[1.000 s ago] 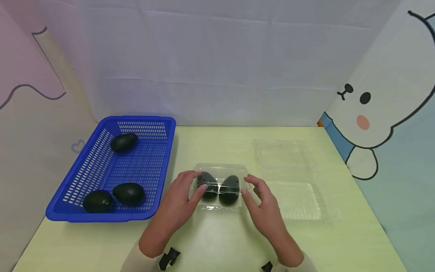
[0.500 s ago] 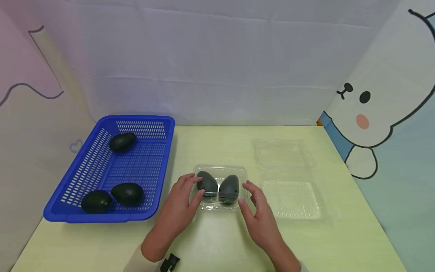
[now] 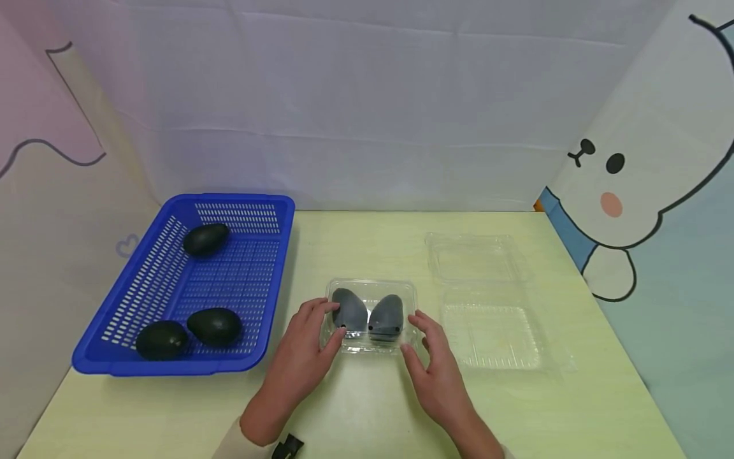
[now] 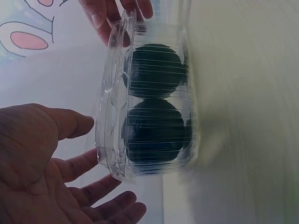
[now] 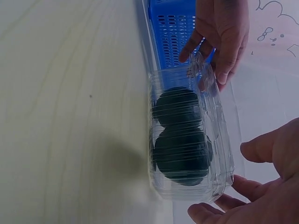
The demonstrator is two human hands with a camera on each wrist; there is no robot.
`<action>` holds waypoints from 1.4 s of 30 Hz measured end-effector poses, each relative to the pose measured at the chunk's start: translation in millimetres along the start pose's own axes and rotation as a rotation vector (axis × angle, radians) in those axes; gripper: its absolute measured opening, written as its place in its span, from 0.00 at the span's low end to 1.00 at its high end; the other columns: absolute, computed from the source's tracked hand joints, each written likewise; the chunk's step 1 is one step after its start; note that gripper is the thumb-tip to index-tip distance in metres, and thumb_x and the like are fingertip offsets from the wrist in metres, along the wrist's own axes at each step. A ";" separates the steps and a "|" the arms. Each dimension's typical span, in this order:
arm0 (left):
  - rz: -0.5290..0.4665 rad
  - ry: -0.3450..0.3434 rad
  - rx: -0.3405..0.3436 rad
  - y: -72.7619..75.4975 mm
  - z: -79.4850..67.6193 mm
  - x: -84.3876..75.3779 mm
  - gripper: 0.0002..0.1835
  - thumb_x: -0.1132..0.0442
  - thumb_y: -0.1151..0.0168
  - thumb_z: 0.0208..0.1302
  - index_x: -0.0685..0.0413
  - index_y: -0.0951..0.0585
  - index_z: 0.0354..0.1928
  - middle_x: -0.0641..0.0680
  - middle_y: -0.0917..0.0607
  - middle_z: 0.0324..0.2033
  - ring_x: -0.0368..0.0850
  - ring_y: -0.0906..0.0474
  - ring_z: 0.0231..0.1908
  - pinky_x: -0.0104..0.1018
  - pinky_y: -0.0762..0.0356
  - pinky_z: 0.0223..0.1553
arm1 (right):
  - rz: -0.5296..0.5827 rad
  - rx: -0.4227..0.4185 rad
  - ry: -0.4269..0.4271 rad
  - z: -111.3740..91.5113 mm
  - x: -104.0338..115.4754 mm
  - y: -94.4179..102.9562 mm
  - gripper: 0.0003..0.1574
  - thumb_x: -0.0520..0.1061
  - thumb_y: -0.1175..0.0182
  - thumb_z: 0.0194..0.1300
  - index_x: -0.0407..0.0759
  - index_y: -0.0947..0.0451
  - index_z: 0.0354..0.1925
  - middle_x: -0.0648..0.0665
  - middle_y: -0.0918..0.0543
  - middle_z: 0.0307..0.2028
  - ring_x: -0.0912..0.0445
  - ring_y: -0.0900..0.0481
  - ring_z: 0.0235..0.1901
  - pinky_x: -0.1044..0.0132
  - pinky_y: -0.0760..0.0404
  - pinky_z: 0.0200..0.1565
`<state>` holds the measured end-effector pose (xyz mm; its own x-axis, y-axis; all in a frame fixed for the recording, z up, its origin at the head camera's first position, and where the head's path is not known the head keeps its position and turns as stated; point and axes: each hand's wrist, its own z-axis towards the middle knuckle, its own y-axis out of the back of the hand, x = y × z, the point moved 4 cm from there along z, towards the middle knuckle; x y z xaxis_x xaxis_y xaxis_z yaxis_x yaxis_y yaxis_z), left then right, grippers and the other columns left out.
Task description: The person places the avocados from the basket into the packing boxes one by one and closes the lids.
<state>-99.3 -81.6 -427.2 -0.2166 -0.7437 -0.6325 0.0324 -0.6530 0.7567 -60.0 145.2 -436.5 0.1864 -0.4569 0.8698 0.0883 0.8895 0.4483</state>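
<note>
A clear plastic clamshell box [image 3: 374,286] stands at the middle of the table, its lid lying over the base. Inside, side by side, are two dark avocados [image 3: 348,310], greyed by glare on the lid in the head view. My left hand [image 3: 301,354] is at the box's left side, fingers spread and loosely bent, tips by the rim. Opposite it, my right hand [image 3: 434,373] rests its fingertips near the right rim, thumb apart from the fingers. Both wrist views show the ribbed wall of the box [image 4: 156,100] with the avocados [image 5: 180,154] behind it.
A blue plastic basket [image 3: 183,368] on the left holds three avocados [image 3: 215,326]. To the right lies another clear clamshell [image 3: 496,338], unfolded, its lid half toward the back. A white cloth [image 3: 373,115] with cartoon prints rises behind the table.
The box's lid has come down toward the base and catches more glare over the avocados. Both hands have drawn slightly toward me along its sides. Basket and unfolded clamshell have stayed put.
</note>
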 end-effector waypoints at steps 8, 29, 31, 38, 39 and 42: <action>-0.077 -0.019 -0.049 -2.9 -2.6 7.4 0.19 0.64 0.38 0.74 0.52 0.21 0.64 0.55 0.24 0.64 0.56 0.28 0.66 0.58 0.26 0.62 | -0.009 -0.017 0.053 -0.2 -3.3 -1.7 0.30 0.27 0.41 0.70 0.34 0.30 0.68 0.33 0.31 0.70 0.39 0.32 0.69 0.41 0.24 0.61; -0.259 0.024 -0.045 -10.8 -1.6 14.8 0.27 0.78 0.53 0.69 0.52 0.23 0.66 0.51 0.27 0.66 0.51 0.29 0.68 0.57 0.29 0.65 | -0.006 -0.039 0.010 8.0 -12.3 5.7 0.31 0.23 0.48 0.69 0.37 0.31 0.67 0.36 0.29 0.64 0.38 0.22 0.59 0.44 0.18 0.53; -0.271 0.026 -0.041 -11.5 -1.5 15.3 0.28 0.79 0.53 0.68 0.52 0.23 0.66 0.51 0.27 0.66 0.52 0.29 0.67 0.57 0.28 0.64 | 0.012 -0.020 -0.032 8.9 -14.6 6.9 0.31 0.24 0.48 0.71 0.37 0.32 0.68 0.36 0.29 0.65 0.39 0.22 0.60 0.44 0.19 0.54; -0.350 0.050 -0.025 -13.5 -1.6 17.8 0.29 0.81 0.51 0.66 0.52 0.24 0.66 0.54 0.29 0.66 0.55 0.22 0.57 0.53 0.21 0.55 | 0.080 0.042 -0.169 13.4 -19.8 9.3 0.30 0.29 0.48 0.73 0.36 0.35 0.71 0.35 0.28 0.67 0.41 0.21 0.60 0.50 0.19 0.56; -0.360 0.055 -0.024 -13.7 -1.6 18.0 0.29 0.81 0.51 0.66 0.52 0.24 0.66 0.54 0.30 0.66 0.56 0.22 0.56 0.52 0.21 0.54 | 0.090 0.048 -0.182 14.1 -20.2 9.8 0.31 0.29 0.48 0.73 0.36 0.35 0.71 0.34 0.28 0.67 0.41 0.21 0.59 0.51 0.19 0.56; -0.383 0.081 -0.019 -14.3 -1.2 18.7 0.29 0.80 0.51 0.66 0.52 0.25 0.66 0.54 0.31 0.67 0.55 0.22 0.54 0.50 0.21 0.53 | 0.118 0.059 -0.209 15.3 -21.5 11.3 0.31 0.29 0.47 0.73 0.35 0.36 0.71 0.33 0.27 0.66 0.41 0.20 0.58 0.55 0.19 0.55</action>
<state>-102.7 -86.3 -450.1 -0.1390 -0.4543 -0.8799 -0.0174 -0.8873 0.4609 -77.9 164.9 -447.0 -0.0147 -0.3466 0.9379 0.0190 0.9377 0.3469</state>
